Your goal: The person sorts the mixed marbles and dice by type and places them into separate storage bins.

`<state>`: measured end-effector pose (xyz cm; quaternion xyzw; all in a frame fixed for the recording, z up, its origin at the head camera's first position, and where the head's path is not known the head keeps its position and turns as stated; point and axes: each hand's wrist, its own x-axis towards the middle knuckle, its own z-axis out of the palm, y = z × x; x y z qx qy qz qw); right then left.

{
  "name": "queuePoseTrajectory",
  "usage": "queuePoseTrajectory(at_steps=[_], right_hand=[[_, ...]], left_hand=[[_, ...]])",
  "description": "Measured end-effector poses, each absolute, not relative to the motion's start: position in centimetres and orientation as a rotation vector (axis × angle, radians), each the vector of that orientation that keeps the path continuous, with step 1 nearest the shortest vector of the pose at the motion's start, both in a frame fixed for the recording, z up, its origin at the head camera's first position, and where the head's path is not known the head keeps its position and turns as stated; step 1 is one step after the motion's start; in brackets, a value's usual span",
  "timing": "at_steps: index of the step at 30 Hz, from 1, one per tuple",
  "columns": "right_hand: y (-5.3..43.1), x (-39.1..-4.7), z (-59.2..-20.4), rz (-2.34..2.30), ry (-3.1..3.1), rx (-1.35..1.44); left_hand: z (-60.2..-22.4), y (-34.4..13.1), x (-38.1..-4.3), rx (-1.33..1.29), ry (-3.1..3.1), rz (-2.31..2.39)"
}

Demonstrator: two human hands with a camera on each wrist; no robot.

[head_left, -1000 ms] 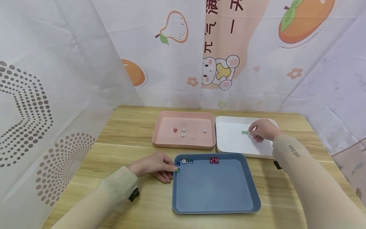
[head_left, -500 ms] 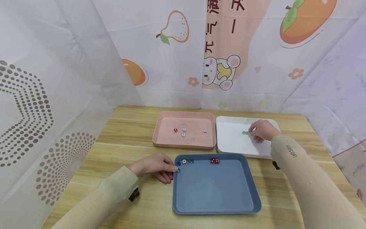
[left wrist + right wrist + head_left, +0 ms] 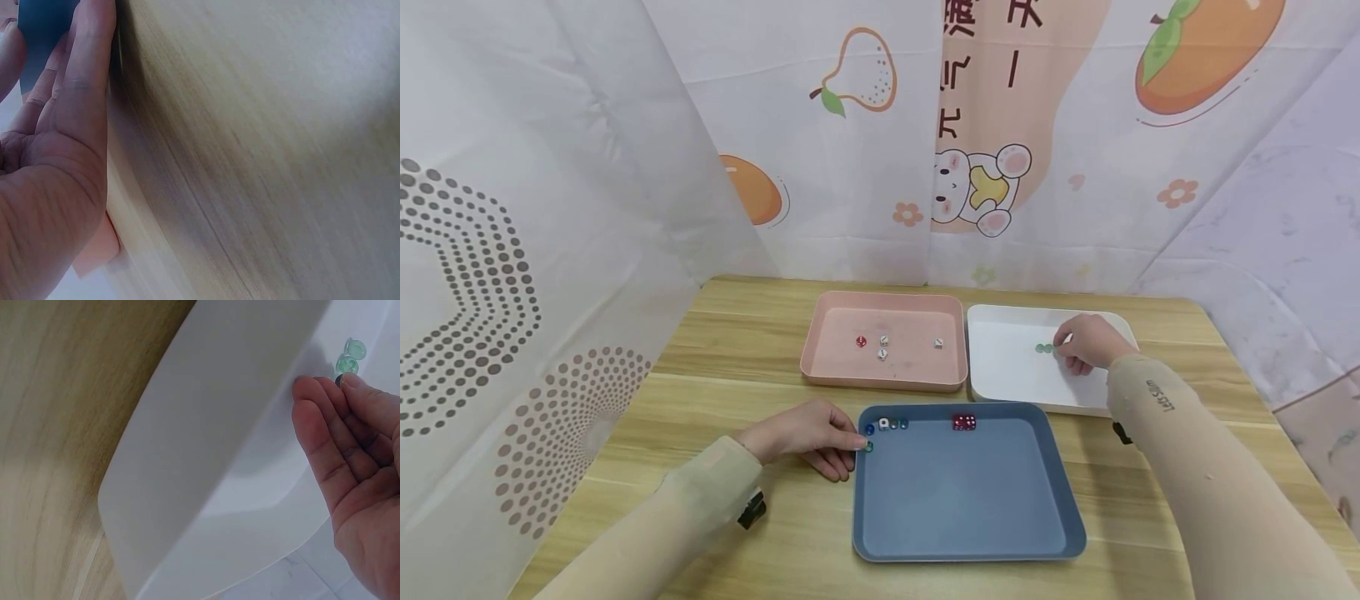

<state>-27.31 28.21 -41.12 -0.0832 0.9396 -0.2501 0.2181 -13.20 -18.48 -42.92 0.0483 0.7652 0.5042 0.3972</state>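
My left hand (image 3: 812, 435) reaches over the left rim of the blue tray (image 3: 970, 500). Its thumb and forefinger pinch a small green glass marble (image 3: 868, 447) near the tray's left wall. Over the white tray (image 3: 1007, 367), my right hand (image 3: 1093, 340) pinches a small thing at the end of a row of green marbles (image 3: 1043, 348). The right wrist view shows two clear green marbles (image 3: 351, 356) lying beside my fingertips, and a sliver of green under the thumb; the rest of the held piece is hidden. In the left wrist view, the left hand (image 3: 69, 112) hides its marble.
Along the blue tray's back wall sit a blue marble (image 3: 870, 429), a white die (image 3: 883, 424), two bluish marbles (image 3: 898, 424) and red dice (image 3: 964, 422). A pink tray (image 3: 850, 379) behind holds white dice (image 3: 938, 342) and a red die (image 3: 861, 341).
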Motion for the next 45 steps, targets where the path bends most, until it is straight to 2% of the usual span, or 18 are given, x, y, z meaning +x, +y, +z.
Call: queuePoseTrajectory(at_steps=[22, 34, 45], right_hand=[[28.4, -27.5, -41.4, -0.671, 2.595, -0.200], [28.1, -26.4, -38.6, -0.719, 2.648, -0.316], [24.6, -25.4, -36.6, -0.779, 2.631, -0.418]], left_hand=[[-42.8, -18.3, -13.1, 0.117, 1.938, 1.279], [-42.8, -18.3, -13.2, 0.120, 1.938, 1.281], [-42.8, -18.3, -13.2, 0.133, 1.935, 1.277]])
